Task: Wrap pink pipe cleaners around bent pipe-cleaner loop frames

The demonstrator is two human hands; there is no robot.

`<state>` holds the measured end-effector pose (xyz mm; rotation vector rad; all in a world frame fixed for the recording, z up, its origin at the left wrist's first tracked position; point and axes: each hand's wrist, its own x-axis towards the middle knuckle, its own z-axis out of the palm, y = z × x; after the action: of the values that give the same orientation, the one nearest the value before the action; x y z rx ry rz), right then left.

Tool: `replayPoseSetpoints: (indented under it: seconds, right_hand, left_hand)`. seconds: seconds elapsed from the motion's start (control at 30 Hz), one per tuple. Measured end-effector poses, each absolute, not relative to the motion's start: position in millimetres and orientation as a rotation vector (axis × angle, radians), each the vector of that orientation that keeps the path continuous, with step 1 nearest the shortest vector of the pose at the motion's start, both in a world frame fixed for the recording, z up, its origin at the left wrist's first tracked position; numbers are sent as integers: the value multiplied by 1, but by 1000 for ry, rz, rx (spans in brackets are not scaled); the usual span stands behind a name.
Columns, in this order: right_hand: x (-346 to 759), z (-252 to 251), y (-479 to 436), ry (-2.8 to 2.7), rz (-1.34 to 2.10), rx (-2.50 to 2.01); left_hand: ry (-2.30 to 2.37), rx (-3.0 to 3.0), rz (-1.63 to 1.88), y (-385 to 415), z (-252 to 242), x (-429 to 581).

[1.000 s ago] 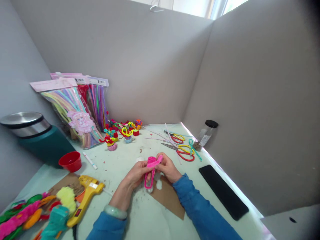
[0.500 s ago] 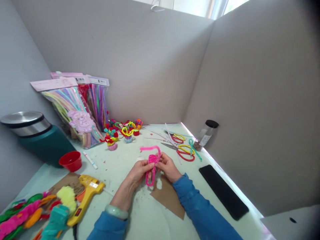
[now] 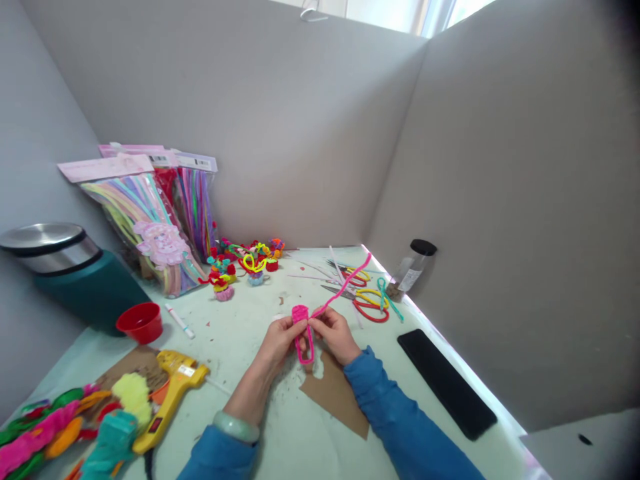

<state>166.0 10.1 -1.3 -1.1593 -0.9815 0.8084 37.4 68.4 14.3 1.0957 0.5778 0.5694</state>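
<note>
A pink pipe cleaner shape point(image 3: 300, 313), with a dense flat top and a long narrow loop below, is pinched between my two hands above the table. My left hand point(image 3: 280, 341) closes on its left side, thumb over the front. At its right edge, my right hand point(image 3: 336, 333) pinches the same pipe cleaner where a loose strand leaves the shape. That strand stretches up and to the right, over the scissors. Part of the shape is hidden behind my fingers. Below my hands lies a cut piece of brown cardboard point(image 3: 337, 397).
Scissors point(image 3: 373, 305) lie beyond my right hand, near a clear jar point(image 3: 410, 273). A black slab point(image 3: 447, 383) is at right. Leftward are a yellow glue gun point(image 3: 173, 400), red cup point(image 3: 141, 323), teal bottle point(image 3: 90, 287) and pipe cleaner packs point(image 3: 150, 213). Small colourful figures point(image 3: 255, 263) stand behind.
The loose pink strand, earlier bent over to the left above the shape, now points up and to the right. Both hands still hold the shape in nearly the same place.
</note>
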Motion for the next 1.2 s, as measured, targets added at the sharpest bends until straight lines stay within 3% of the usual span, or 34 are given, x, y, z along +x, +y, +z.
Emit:
replayPoseSetpoints:
  seconds: [0.5, 0.8, 1.2]
  right_hand:
    - [163, 7, 2, -1190, 632, -1155]
    - [168, 3, 7, -1056, 895, -1123]
    - [165, 5, 5, -1012, 914, -1094]
  left_hand:
    - [583, 1056, 586, 71, 12, 38]
    - [608, 1158, 605, 68, 10, 37]
    - [637, 1122, 611, 66, 12, 40]
